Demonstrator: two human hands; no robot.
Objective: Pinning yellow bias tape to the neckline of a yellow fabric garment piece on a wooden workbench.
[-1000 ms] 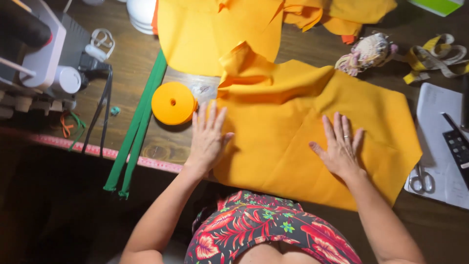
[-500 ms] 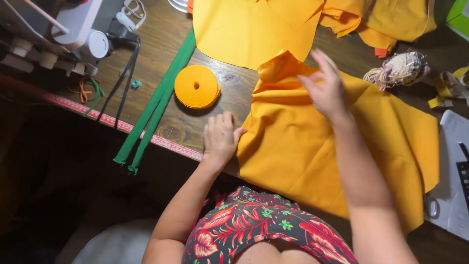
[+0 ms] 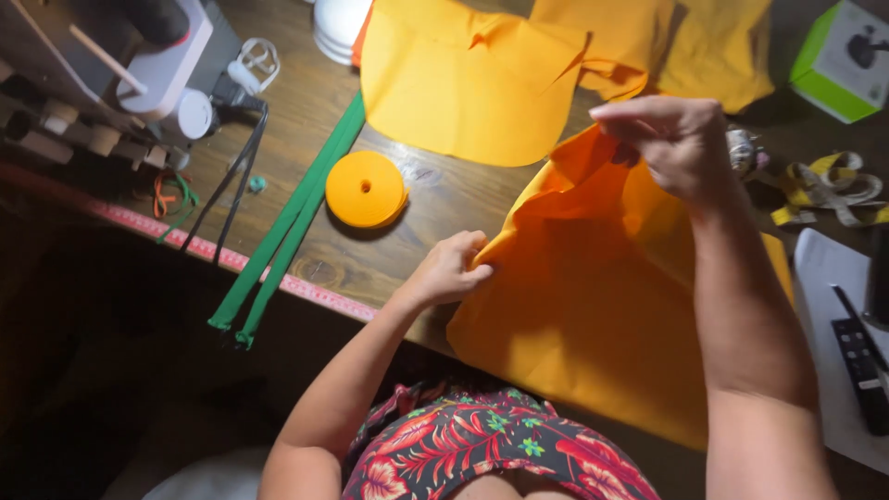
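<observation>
A large piece of orange fabric (image 3: 593,315) lies over the near edge of a dark wooden table (image 3: 435,199). My left hand (image 3: 452,268) pinches its left edge near the table's front. Raised above the table, my right hand (image 3: 671,143) grips the fabric's far edge and lifts it, so the cloth folds up between both hands. Another orange piece (image 3: 472,83) lies flat farther back.
An orange round spool (image 3: 366,190) and a long green strip (image 3: 292,222) lie to the left. A sewing machine (image 3: 139,65) stands far left, with a pink tape measure (image 3: 231,264) along the table edge. On the right sit a green box (image 3: 843,60), yellow tape (image 3: 824,190) and white paper (image 3: 833,343).
Both hands lay flat on the fabric a second ago. The right hand then reached to the far edge and has lifted it; the left hand has closed on the left edge.
</observation>
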